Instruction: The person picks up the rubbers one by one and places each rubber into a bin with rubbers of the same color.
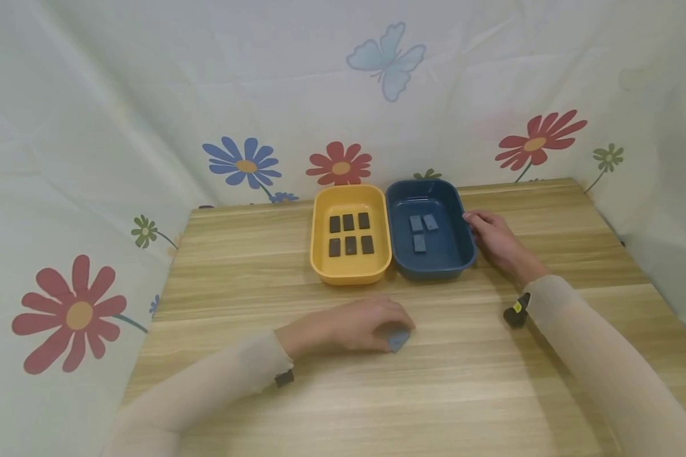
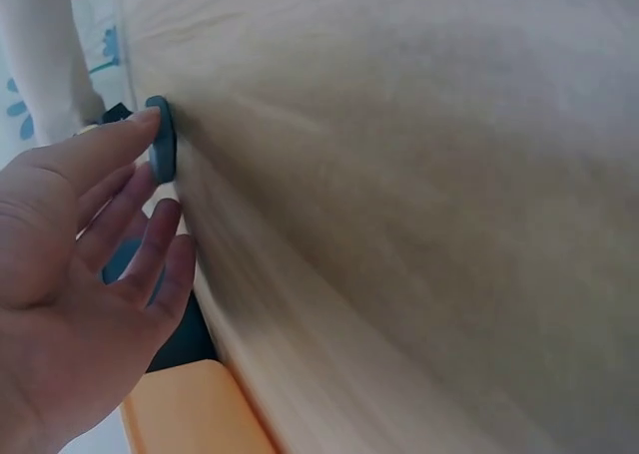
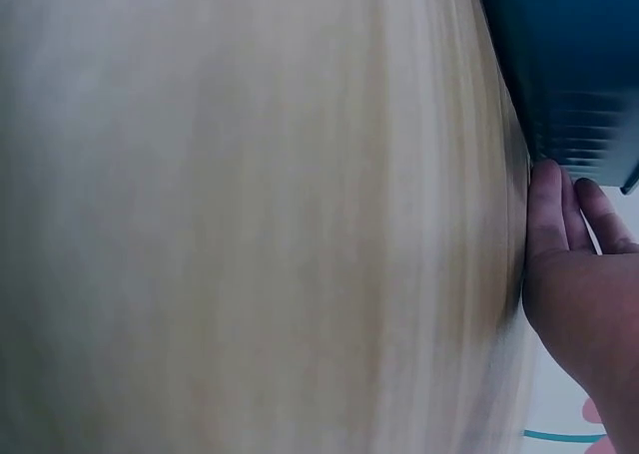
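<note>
My left hand [image 1: 366, 324] pinches a small blue-grey rectangular tile [image 1: 399, 341] between thumb and fingertips, low over the table in front of the trays. In the left wrist view the tile [image 2: 162, 140] stands on edge, thumb on one side, while the other fingers are spread and loosely bent. My right hand [image 1: 494, 238] holds the right side of the dark blue tray [image 1: 434, 271] at its rim. Its fingers [image 3: 547, 210] lie against the outer wall in the right wrist view. Three blue-grey tiles [image 1: 419, 243] lie inside this tray.
A yellow tray [image 1: 351, 279] stands against the left side of the blue one, with several dark tiles [image 1: 350, 245] in two rows. Both trays are near the back edge of the wooden table [image 1: 463, 393]. A flower-printed curtain [image 1: 297, 82] hangs behind and at the sides.
</note>
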`<action>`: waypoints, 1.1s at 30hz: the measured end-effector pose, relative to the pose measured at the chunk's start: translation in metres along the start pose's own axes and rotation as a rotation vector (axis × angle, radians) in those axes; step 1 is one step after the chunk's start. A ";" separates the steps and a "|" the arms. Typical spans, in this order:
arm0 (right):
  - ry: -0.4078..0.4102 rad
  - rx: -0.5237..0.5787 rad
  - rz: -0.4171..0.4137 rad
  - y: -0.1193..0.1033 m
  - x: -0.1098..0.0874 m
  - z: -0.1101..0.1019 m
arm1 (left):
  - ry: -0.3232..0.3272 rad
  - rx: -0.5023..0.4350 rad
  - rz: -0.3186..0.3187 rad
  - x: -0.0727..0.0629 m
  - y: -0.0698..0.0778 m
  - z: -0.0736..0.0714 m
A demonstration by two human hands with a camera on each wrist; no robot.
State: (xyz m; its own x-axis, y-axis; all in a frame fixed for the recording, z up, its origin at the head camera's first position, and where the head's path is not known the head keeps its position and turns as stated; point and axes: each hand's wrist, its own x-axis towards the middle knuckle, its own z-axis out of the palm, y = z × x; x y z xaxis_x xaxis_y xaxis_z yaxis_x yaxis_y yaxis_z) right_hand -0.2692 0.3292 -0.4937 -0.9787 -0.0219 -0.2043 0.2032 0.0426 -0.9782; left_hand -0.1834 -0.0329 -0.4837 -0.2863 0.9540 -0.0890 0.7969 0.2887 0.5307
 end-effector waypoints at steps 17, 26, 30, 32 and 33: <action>0.012 -0.028 -0.005 0.007 0.007 -0.003 | 0.009 -0.011 -0.044 -0.001 -0.001 0.001; 0.011 -0.060 -0.015 0.005 0.004 0.002 | 0.048 -0.035 -0.046 -0.001 0.000 0.001; 0.015 -0.016 -0.022 0.006 0.005 0.002 | 0.106 -0.076 -0.035 0.004 0.006 -0.005; 0.015 -0.002 -0.025 0.006 0.005 0.001 | 0.132 -0.102 -0.035 0.008 0.011 -0.011; 0.017 -0.001 -0.025 0.007 0.005 0.000 | 0.141 -0.113 -0.034 0.011 0.013 -0.014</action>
State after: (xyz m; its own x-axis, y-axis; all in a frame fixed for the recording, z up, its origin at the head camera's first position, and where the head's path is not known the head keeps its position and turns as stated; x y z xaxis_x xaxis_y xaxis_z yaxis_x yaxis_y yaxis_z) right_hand -0.2723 0.3294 -0.5013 -0.9838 -0.0058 -0.1792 0.1788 0.0437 -0.9829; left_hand -0.1835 -0.0198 -0.4660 -0.3901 0.9207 0.0059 0.7228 0.3023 0.6214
